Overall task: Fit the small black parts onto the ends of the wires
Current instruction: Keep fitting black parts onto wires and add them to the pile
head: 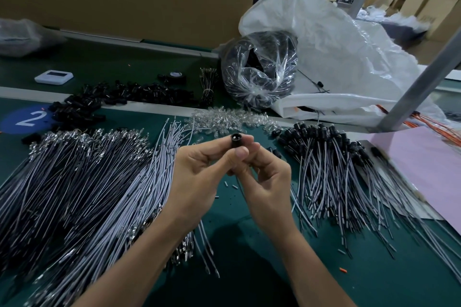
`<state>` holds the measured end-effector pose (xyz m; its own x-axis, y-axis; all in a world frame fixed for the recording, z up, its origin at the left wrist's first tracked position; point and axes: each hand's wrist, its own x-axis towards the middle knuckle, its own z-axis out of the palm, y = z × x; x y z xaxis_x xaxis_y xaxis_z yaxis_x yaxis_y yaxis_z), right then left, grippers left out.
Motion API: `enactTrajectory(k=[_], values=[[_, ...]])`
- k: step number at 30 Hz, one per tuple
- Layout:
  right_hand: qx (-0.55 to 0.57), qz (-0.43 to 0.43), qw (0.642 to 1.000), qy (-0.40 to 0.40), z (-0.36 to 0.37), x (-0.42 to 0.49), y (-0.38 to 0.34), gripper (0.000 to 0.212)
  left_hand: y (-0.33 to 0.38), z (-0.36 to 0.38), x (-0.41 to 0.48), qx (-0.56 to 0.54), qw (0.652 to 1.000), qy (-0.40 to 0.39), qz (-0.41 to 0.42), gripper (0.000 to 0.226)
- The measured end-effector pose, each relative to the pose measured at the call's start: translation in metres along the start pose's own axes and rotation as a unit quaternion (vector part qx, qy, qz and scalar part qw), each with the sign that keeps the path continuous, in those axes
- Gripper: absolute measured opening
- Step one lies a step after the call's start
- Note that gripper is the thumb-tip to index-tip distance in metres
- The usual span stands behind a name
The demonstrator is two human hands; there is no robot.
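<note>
The left hand [197,177] and right hand [264,182] were together, both pinching one small black plastic tube [235,141], upright with its open end up, just right of the grey wire heap [87,182].

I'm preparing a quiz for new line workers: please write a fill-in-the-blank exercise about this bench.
1. The left hand and right hand together pinch one small part coloured ___.
2. The blue circle bears the number ___.
3. The pile of wires with black ends lies on the person's ___ side.
Missing words: black; 2; right.
</note>
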<state>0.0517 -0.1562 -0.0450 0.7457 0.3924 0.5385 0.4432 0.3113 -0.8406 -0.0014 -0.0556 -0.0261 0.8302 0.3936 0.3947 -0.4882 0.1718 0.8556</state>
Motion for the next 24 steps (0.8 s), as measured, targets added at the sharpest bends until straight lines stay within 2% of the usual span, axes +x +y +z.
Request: enactTrajectory(k=[2, 5, 9, 15, 24], values=[[-0.002, -0.007, 1.000, 0.006, -0.0005, 0.0010, -0.0018, 0.019, 0.0016, -0.0003, 0.0003, -0.002, 1.000, -0.019, 0.001, 0.024], [-0.008, -0.003, 1.000, 0.021, -0.0022, 0.0028, -0.0043, 0.005, 0.0019, -0.0015, 0.0023, 0.009, 0.999, -0.040, 0.011, 0.022], [-0.006, 0.016, 1.000, 0.021, -0.0029, 0.0034, -0.0057, 0.010, 0.0009, -0.0020, 0.0032, -0.008, 1.000, -0.024, 0.008, 0.018], [0.008, 0.023, 0.999, 0.034, -0.0038, 0.0030, -0.0090, 0.004, 0.0008, -0.0023, 0.0027, -0.002, 1.000, -0.009, -0.011, 0.015], [0.000, 0.027, 0.999, 0.040, -0.0039, 0.0037, -0.0086, 0.016, -0.0027, 0.0018, -0.0005, -0.007, 0.999, -0.009, -0.033, 0.027]])
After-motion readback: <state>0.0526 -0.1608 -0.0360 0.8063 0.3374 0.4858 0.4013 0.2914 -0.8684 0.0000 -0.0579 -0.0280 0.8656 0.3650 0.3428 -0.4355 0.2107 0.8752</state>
